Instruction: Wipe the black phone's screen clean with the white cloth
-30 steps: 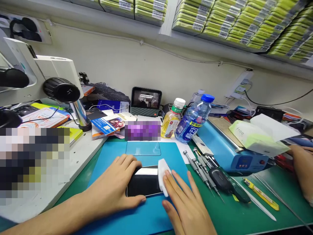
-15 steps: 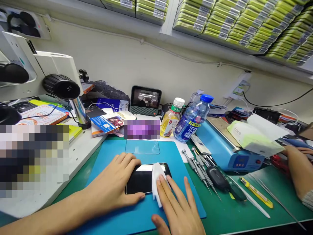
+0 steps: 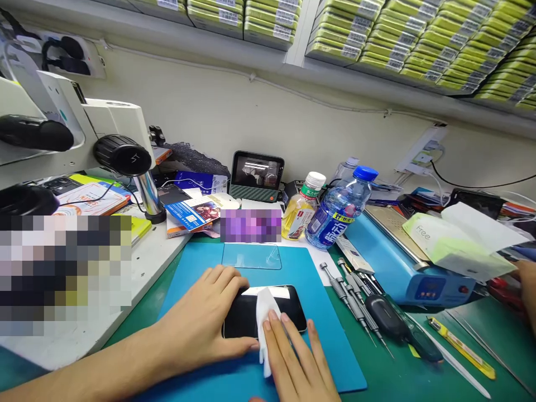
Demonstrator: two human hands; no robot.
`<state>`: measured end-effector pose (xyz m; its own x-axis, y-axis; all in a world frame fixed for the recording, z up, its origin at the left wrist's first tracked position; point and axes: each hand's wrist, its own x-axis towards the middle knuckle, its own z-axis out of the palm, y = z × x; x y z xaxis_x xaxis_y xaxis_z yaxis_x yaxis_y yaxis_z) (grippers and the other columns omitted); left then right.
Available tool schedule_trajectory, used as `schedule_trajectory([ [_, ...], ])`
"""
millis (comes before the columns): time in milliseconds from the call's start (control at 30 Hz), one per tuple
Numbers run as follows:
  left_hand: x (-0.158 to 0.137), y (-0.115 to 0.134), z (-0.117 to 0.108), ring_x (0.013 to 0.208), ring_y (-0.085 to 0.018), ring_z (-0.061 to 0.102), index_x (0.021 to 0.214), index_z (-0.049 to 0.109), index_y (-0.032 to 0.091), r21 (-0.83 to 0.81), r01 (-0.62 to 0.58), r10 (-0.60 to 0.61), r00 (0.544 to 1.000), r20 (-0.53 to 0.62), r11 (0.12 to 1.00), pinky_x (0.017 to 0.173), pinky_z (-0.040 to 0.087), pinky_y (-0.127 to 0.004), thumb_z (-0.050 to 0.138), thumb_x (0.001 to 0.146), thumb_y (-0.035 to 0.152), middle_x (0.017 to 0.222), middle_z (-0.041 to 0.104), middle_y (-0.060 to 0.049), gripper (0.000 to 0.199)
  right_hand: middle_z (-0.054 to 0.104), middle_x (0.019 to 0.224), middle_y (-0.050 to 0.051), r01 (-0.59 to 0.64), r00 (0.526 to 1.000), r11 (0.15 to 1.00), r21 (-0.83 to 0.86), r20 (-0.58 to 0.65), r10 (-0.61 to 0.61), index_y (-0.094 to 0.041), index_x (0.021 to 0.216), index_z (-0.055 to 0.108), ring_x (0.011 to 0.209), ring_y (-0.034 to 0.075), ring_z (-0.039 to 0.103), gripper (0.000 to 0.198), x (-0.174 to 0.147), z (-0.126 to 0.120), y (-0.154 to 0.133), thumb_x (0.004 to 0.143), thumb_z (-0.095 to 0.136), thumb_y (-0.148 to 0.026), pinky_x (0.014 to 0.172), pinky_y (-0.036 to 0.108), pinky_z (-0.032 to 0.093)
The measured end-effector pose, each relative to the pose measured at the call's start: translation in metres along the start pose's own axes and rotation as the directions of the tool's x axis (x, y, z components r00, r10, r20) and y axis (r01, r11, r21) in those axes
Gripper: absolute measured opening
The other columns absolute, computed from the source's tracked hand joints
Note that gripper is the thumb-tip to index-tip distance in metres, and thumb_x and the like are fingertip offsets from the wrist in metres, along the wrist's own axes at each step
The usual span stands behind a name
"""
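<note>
A phone [image 3: 291,318] with a dark, glossy screen lies face up on the blue work mat [image 3: 335,357]. My left hand [image 3: 209,310] grips its left end, thumb along the near edge and fingers at the far edge. Across the middle of the screen lies a folded white wipe [image 3: 264,307]. My right hand [image 3: 293,354] presses the wipe down under its outstretched fingertips; the right thumb is mostly out of frame. Beyond the phone, a clear glass screen protector [image 3: 251,257] with a dark border lies flat on the mat.
Right of the mat are several screwdrivers [image 3: 349,298], a black case [image 3: 383,318], a yellow cutter [image 3: 460,346] and a blue heating plate [image 3: 402,273]. Bottles [image 3: 339,209] stand behind. A microscope [image 3: 121,156] rises at left. Another person's hand [image 3: 527,285] shows at the right edge.
My right hand has slid the wipe leftward over the phone screen, closer to my left thumb. My left hand keeps its hold on the phone. The whole view has shifted slightly.
</note>
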<state>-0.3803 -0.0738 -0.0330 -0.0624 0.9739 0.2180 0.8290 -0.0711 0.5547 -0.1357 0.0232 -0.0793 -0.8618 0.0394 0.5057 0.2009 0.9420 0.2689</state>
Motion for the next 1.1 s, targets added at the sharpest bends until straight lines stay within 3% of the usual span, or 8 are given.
schedule_trajectory([
  [233, 0.000, 0.000, -0.007, 0.108, -0.026, 0.060, 0.124, 0.057, 0.026, -0.110, 0.064, -0.079, 0.988, -0.135, 0.992, 0.094, 0.048, -0.044, 0.022, 0.116, 0.043, 0.117, 0.066, -0.006, 0.039, 0.052, 0.162, 0.013, -0.134, 0.991, 0.989, 0.054, -0.005, 0.135, -0.003, 0.153, 0.057, 0.146, 0.032, 0.057, 0.068, 0.046, -0.003, -0.007, 0.112, 0.046, -0.056, 0.118, 0.040, 0.055],
  [333, 0.001, 0.001, -0.009, 0.088, -0.024, 0.059, 0.105, 0.056, 0.026, -0.129, 0.090, -0.111, 0.980, -0.164, 0.987, 0.079, 0.047, -0.040, 0.022, 0.116, 0.046, 0.097, 0.063, -0.002, 0.040, 0.059, 0.155, 0.015, -0.008, 0.999, 1.000, 0.003, -0.037, 0.008, -0.004, 0.155, 0.056, 0.141, 0.031, 0.062, 0.064, 0.020, 0.009, -0.020, 0.114, 0.043, -0.051, 0.119, 0.039, 0.054],
  [433, 0.000, 0.002, -0.009, 0.080, -0.022, 0.056, 0.095, 0.052, 0.027, -0.136, 0.094, -0.117, 0.978, -0.175, 0.986, 0.072, 0.044, -0.038, 0.024, 0.116, 0.047, 0.089, 0.059, 0.000, 0.040, 0.066, 0.149, 0.010, -0.145, 0.986, 0.989, -0.019, -0.081, 0.143, -0.013, 0.160, 0.053, 0.138, 0.028, 0.065, 0.048, 0.003, 0.019, -0.030, 0.115, 0.043, -0.026, 0.128, 0.039, 0.043],
  [567, -0.002, 0.002, -0.007, 0.080, -0.023, 0.056, 0.094, 0.051, 0.027, -0.146, 0.088, -0.114, 0.976, -0.185, 0.985, 0.072, 0.043, -0.038, 0.026, 0.116, 0.049, 0.088, 0.058, 0.000, 0.039, 0.065, 0.149, 0.017, 0.020, 0.997, 0.998, 0.057, -0.077, -0.016, -0.003, 0.147, 0.064, 0.138, 0.034, 0.064, 0.061, 0.036, 0.011, -0.025, 0.112, 0.048, -0.051, 0.122, 0.044, 0.051],
  [700, 0.000, 0.001, -0.007, 0.085, -0.023, 0.054, 0.096, 0.050, 0.026, -0.147, 0.097, -0.127, 0.970, -0.208, 0.984, 0.075, 0.044, -0.039, 0.026, 0.116, 0.047, 0.092, 0.058, -0.001, 0.037, 0.061, 0.153, 0.019, -0.055, 0.998, 0.994, 0.094, -0.027, 0.058, 0.000, 0.145, 0.064, 0.141, 0.033, 0.062, 0.065, 0.073, 0.005, -0.022, 0.109, 0.052, -0.053, 0.119, 0.043, 0.053],
  [833, 0.001, 0.001, -0.008, 0.092, -0.026, 0.052, 0.099, 0.048, 0.026, -0.143, 0.075, -0.107, 0.967, -0.233, 0.987, 0.082, 0.044, -0.042, 0.025, 0.116, 0.045, 0.100, 0.058, -0.004, 0.035, 0.073, 0.139, 0.015, -0.097, 0.951, 0.987, 0.132, -0.279, 0.131, -0.006, 0.133, 0.073, 0.140, 0.029, 0.063, 0.059, 0.056, 0.038, -0.048, 0.115, 0.037, -0.049, 0.132, 0.044, 0.034],
  [933, 0.000, 0.000, -0.008, 0.095, -0.026, 0.051, 0.099, 0.048, 0.026, -0.150, 0.051, -0.085, 0.969, -0.234, 0.987, 0.085, 0.043, -0.043, 0.025, 0.116, 0.044, 0.103, 0.058, -0.004, 0.033, 0.081, 0.123, 0.013, -0.178, 0.832, 0.979, 0.095, -0.517, 0.201, -0.009, 0.130, 0.074, 0.138, 0.028, 0.065, 0.045, 0.041, 0.061, -0.066, 0.113, 0.034, -0.022, 0.131, 0.049, 0.039],
  [1100, -0.002, 0.000, -0.008, 0.098, -0.026, 0.051, 0.102, 0.049, 0.026, -0.160, 0.035, -0.074, 0.968, -0.240, 0.986, 0.088, 0.043, -0.043, 0.026, 0.116, 0.044, 0.105, 0.058, -0.004, 0.032, 0.069, 0.145, 0.016, -0.101, 0.957, 0.971, 0.216, -0.247, 0.154, -0.005, 0.134, 0.072, 0.142, 0.029, 0.062, 0.058, 0.072, 0.034, -0.055, 0.112, 0.043, -0.050, 0.127, 0.040, 0.043],
])
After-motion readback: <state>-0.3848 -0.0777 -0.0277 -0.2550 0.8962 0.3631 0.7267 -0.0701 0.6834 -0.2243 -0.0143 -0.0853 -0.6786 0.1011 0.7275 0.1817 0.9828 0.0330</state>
